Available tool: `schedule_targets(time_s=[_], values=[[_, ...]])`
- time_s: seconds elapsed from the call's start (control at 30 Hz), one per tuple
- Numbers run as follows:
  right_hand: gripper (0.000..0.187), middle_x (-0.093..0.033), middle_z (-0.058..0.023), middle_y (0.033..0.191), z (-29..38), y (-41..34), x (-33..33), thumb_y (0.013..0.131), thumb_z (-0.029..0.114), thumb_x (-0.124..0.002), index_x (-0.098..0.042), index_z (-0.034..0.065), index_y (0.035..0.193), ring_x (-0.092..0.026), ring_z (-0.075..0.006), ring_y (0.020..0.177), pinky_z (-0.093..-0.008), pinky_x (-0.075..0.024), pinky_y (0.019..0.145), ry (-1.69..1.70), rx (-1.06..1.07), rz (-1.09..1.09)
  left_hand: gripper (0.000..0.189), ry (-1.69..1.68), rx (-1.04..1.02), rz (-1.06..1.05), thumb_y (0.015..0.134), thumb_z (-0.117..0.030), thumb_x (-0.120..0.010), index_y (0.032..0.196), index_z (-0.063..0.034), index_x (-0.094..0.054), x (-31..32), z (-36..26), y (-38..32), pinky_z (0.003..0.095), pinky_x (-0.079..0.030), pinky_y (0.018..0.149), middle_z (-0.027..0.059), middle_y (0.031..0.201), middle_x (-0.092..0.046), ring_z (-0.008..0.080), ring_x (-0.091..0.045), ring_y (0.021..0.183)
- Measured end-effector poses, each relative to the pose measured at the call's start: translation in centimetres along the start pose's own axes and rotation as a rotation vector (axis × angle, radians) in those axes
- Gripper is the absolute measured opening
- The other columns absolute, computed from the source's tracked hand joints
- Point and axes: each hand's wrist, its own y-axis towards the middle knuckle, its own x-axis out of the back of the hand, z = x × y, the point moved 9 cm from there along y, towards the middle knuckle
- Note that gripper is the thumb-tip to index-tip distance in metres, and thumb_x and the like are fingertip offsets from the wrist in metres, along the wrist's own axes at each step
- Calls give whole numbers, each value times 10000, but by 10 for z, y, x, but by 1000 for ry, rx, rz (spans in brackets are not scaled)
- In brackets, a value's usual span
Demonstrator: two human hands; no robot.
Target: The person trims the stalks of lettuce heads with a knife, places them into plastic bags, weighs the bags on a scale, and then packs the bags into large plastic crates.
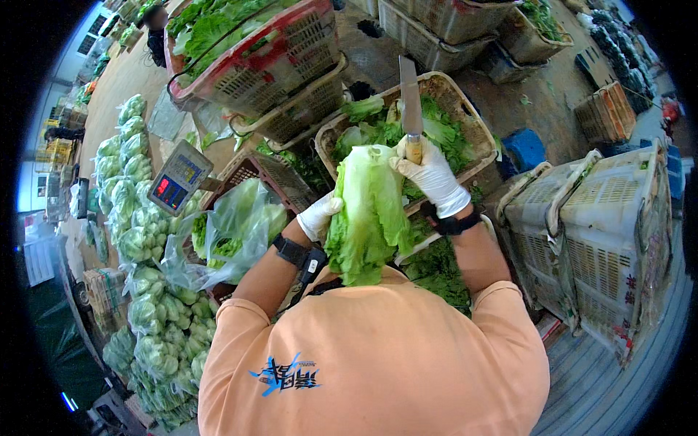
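A head of leafy green lettuce [366, 212] hangs in front of my chest, its pale cut base at the top and its leaves pointing down. My left hand [320, 216], in a white glove, grips it along the left side. In my white-gloved right hand [434, 173] is a knife with a wooden handle [414, 149]; its broad blade [410, 98] points up and away from me. The fingertips of that hand are at the lettuce's upper right edge. Beyond the hands sits a dirty plastic crate [480, 125] holding loose lettuce leaves [444, 131].
At left, a clear plastic bag of lettuce [240, 218] lies on a brown crate [272, 177] beside a scale display [180, 177]. Bagged greens [158, 305] are piled further left. A red-rimmed crate [272, 60] stands ahead, white crates [594, 218] at right. A person [156, 38] is far off.
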Motion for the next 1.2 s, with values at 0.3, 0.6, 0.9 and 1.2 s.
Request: schedule_targets(time_s=[0.3,0.6,0.9,1.2], values=[[231,-512,44,853,0,33,-4,808,178,-602,-532,78,1004,-465,-59,771,-214,-399,700,180,-135,223,800,-223,27,12,730,-474,-688,1348,-84,-362,62,34,-5,438,-372,999,135,1335,-433,270,-473,1167],[324,-576,-15,880,-41,25,57,892,308,-548,-507,45,1077,-545,-119,723,-251,-467,643,275,-188,-175,605,257,-257,-294,819,-317,-648,1304,-61,-392,30,-19,3,340,-422,926,69,1216,-519,186,-514,1076],[907,-463,-70,1265,-101,-39,6,703,541,-691,-301,40,1351,-471,-178,1142,-325,-426,932,540,-174,106,395,709,45,-347,874,-226,-584,1202,-16,-521,15,-37,17,283,-448,870,55,1122,-587,136,-559,992],[807,-457,-127,1298,-125,-79,-27,795,596,-532,-314,64,1361,-482,-255,1148,-403,-371,1004,1042,-332,155,264,1666,15,-315,787,-208,-598,955,-12,-653,37,-110,60,314,-465,768,131,877,-668,207,-624,808]])
